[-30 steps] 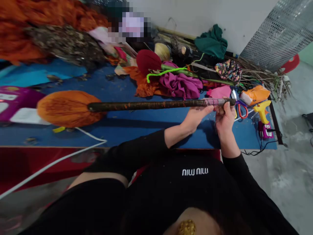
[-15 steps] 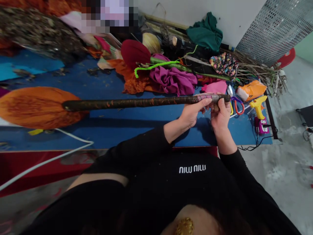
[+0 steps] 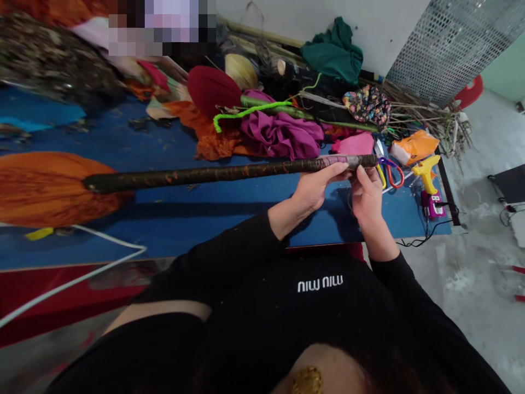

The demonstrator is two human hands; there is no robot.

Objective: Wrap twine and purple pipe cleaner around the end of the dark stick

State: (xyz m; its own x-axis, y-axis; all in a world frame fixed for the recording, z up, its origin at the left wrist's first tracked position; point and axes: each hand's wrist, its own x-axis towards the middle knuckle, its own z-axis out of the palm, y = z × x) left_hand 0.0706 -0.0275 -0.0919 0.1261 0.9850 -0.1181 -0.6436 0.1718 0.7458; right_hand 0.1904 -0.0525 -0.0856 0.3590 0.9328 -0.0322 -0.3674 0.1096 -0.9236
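A long dark stick (image 3: 213, 174) lies level across the view, its right end in both my hands. At its left end sits an orange cloth-covered oval (image 3: 53, 189). A purple and grey wrapping (image 3: 341, 160) goes round the stick near the right end. My left hand (image 3: 318, 189) is closed around the stick from below, thumb along the wrapping. My right hand (image 3: 366, 191) pinches the stick close to its tip, thumb on the near side; its other fingers are partly hidden. Just beyond the tip are scissors (image 3: 394, 174) with red and yellow handles.
Over the blue table (image 3: 197, 219) lie purple cloth (image 3: 283, 134), a dark red oval (image 3: 214, 90) and a bright green fuzzy stem (image 3: 254, 112). A yellow glue gun (image 3: 427, 172), a purple power socket (image 3: 433, 205) and cords are at the right edge. Dry twigs (image 3: 435, 117) stick out behind.
The view has shifted, so most things appear further left. The stick's left end sits slightly lower in view. Both hands keep their hold near the wrapped end.
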